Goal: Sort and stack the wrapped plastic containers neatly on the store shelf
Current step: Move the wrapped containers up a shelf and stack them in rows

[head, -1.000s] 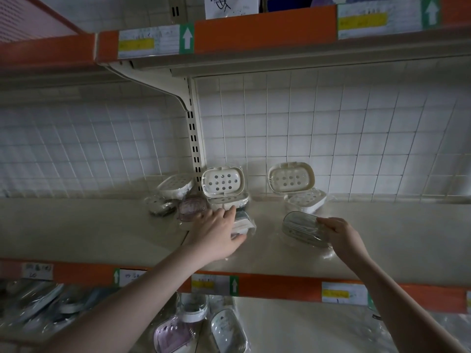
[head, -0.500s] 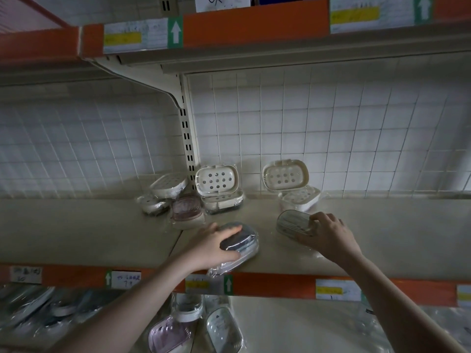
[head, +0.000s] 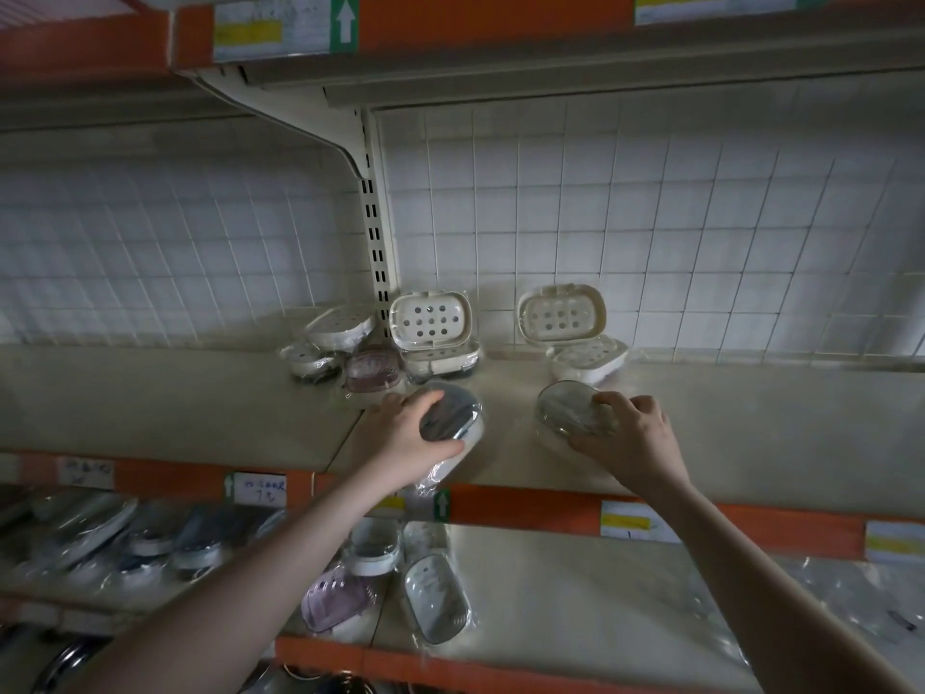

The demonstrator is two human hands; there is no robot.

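Middle shelf, centre of frame. The left hand point(head: 400, 443) is curled over a dark-lidded oval plastic container in clear film wrap point(head: 453, 418), thumb along its near side, fingers over the lid; the container sits tilted at the front lip of the beige metal shelf point(head: 751, 418), its lower end overhanging the orange price rail point(head: 525, 508). The right hand point(head: 633, 443) grips a clear grey-tinted oval container, also film-wrapped point(head: 568, 410), fingers curled on its right end, thumb beneath; it lies flat on the shelf, right of centre, well apart from the first.

Behind, against the white wire-grid back panel point(head: 701, 242), stand two cream perforated soap boxes propped open point(head: 431, 323), point(head: 561, 313), each over a closed cream box. Left of these lies a loose cluster: a pale pink wrapped container point(head: 373, 370) and two white ones point(head: 340, 325), point(head: 309, 360). The lower shelf holds further wrapped containers, among them a grey oval one point(head: 435, 596).

Handling assessment: these items appear light and rigid, thin-walled, likely to crack if squeezed hard. The film wrap looks slick and loose, so a grip on film alone may slide. Best hold is across the short axis, thumb and fingers on opposite side walls beneath the lid rim. Stacked flat, like on like, the wrapped lids may skate; the overhanging one risks dropping off the edge.
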